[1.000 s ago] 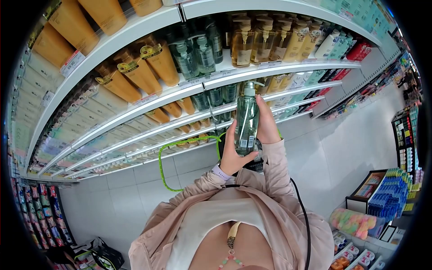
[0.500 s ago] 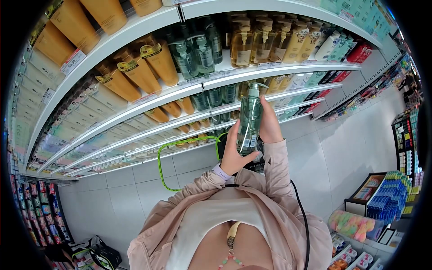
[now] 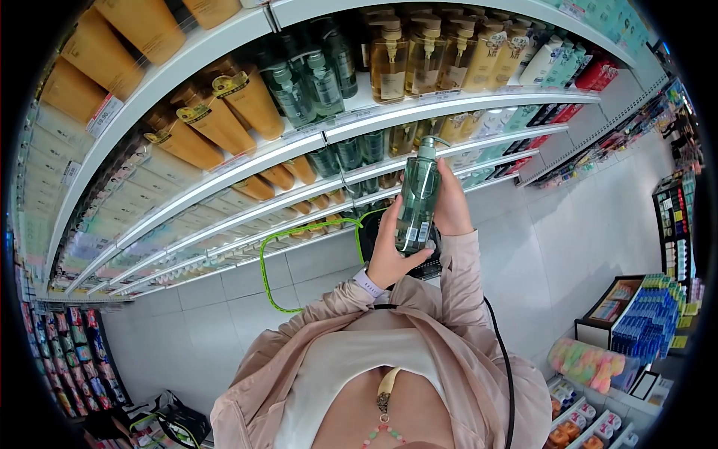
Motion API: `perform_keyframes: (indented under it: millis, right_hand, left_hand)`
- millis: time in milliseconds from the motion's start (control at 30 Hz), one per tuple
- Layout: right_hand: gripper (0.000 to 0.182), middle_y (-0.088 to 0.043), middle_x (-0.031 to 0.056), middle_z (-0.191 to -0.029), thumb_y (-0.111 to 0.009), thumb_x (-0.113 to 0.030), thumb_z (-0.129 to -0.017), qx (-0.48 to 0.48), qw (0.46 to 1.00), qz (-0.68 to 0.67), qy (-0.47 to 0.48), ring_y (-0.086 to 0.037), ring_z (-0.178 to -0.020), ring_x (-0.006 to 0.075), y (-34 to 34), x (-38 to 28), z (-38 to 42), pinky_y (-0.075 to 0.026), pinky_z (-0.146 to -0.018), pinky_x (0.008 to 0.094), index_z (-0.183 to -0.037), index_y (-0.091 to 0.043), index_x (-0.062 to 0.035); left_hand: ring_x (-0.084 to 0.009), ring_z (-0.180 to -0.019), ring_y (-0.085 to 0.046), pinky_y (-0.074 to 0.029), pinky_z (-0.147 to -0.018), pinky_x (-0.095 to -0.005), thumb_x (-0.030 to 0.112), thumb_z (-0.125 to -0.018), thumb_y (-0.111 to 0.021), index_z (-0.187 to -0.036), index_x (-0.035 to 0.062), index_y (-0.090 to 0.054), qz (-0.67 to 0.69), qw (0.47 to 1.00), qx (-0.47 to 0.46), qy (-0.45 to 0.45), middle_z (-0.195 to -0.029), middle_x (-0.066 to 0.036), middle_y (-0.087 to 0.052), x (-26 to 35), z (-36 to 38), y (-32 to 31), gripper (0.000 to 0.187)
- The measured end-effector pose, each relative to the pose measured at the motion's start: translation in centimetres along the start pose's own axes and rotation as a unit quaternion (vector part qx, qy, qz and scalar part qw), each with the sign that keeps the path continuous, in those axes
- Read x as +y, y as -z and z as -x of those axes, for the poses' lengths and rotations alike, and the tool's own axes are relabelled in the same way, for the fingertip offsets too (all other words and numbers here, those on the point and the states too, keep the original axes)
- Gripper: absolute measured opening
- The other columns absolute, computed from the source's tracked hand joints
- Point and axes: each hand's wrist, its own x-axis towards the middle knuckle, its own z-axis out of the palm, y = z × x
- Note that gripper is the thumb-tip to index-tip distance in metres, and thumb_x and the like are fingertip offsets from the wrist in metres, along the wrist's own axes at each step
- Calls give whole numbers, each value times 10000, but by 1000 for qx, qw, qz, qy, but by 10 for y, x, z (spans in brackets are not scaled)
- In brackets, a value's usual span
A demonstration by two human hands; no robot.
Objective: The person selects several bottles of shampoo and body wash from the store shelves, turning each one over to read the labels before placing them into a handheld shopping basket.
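Observation:
A green see-through pump bottle (image 3: 419,193) is held between my two hands in front of the shelves, pump at the top and tilted slightly to the right. My left hand (image 3: 390,251) wraps the lower left side, its thumb across the base. On the upper right side, my right hand (image 3: 452,202) grips the bottle, with part of its fingers hidden behind it. Small barcode labels show low on the bottle. Similar green pump bottles (image 3: 323,86) stand on the shelf beyond, between orange tubes (image 3: 250,101) and amber pump bottles (image 3: 425,60).
Curved-looking white shelves (image 3: 449,101) full of bottles span the front. A black bag or basket with a green cord (image 3: 263,273) is behind my left hand. Blue packets (image 3: 651,318) fill a display at the right. Grey tiled floor (image 3: 187,344) lies below.
The shelves have shifted slightly left and down in view. Both hands still hold the bottle, which appears a little further right and tilts slightly more.

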Motion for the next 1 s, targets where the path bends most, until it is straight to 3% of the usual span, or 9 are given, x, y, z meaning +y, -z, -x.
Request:
perform_keyframes:
  millis: [233,300,367,500,567,600,633,733,1000]
  right_hand:
    - [293,-589,58,-886,-400,-280,-919,79,997,-9,-6,-571,-767,136,21,-4,11,-461,-687,277,-1004,-528,-30]
    - [287,-580,64,-899,-401,-269,-920,118,993,5,20,-572,-781,141,38,-1,12,-464,-691,285,-1027,-501,-22]
    - [270,-568,69,-922,-427,-238,-912,126,992,1,22,-572,-811,149,55,-1,16,-464,-710,292,-1056,-463,-12]
    - [476,-534,81,-1029,-545,-170,-842,256,966,47,-10,-543,-910,173,97,15,24,-443,-774,300,-1231,-331,0]
    - [519,-532,84,-1029,-565,-139,-822,275,958,80,-30,-526,-933,171,122,37,28,-428,-792,298,-1248,-311,15]
    - [543,-513,103,-1071,-584,-124,-804,310,942,120,-45,-527,-919,171,132,47,32,-429,-785,300,-1247,-313,34]
    - [448,-532,93,-1029,-590,-139,-803,246,962,104,-48,-524,-910,164,147,57,37,-434,-765,297,-1170,-399,33]
    - [370,-557,77,-969,-598,-159,-803,277,944,75,-164,-531,-882,155,187,92,46,-438,-745,284,-1096,-463,23]
    - [404,-559,106,-980,-592,-215,-817,234,897,122,-355,-563,-886,181,265,155,59,-479,-726,302,-1099,-451,37]
  left_hand:
    - [-308,-1175,-359,-291,-972,-364,147,-603,-753,-1345,17,-205,99,993,-31,60,-1257,-178,-351,-30,8,-27,931]
    - [-256,-1165,-374,-344,-939,-338,100,-645,-731,-1327,11,-238,141,984,-19,109,-1221,-153,-371,-41,12,-39,846]
    - [-165,-1099,-427,-421,-873,-261,41,-730,-672,-1283,-8,-294,242,950,8,198,-1206,-115,-384,-47,16,-51,671]
    - [-166,-1015,-507,-463,-831,-273,80,-759,-657,-1270,9,-325,349,878,15,326,-1156,-99,-466,-69,19,-72,614]
    - [-150,-961,-539,-486,-800,-311,116,-779,-641,-1262,12,-343,404,785,39,468,-1117,-90,-491,-78,21,-84,577]
    - [-143,-900,-565,-493,-786,-345,192,-807,-612,-1228,32,-388,406,778,35,479,-1079,-75,-508,-90,26,-92,504]
    - [-143,-900,-565,-493,-786,-345,192,-807,-612,-1228,32,-388,408,771,40,488,-1079,-75,-508,-99,29,-98,504]
    - [-181,-895,-560,-470,-801,-372,294,-874,-485,-1103,92,-483,456,671,61,581,-1011,-47,-552,-132,45,-122,305]
    - [-160,-949,-523,-433,-841,-345,378,-877,-476,-1092,121,-489,395,594,96,694,-1008,-29,-539,-208,91,-166,335]
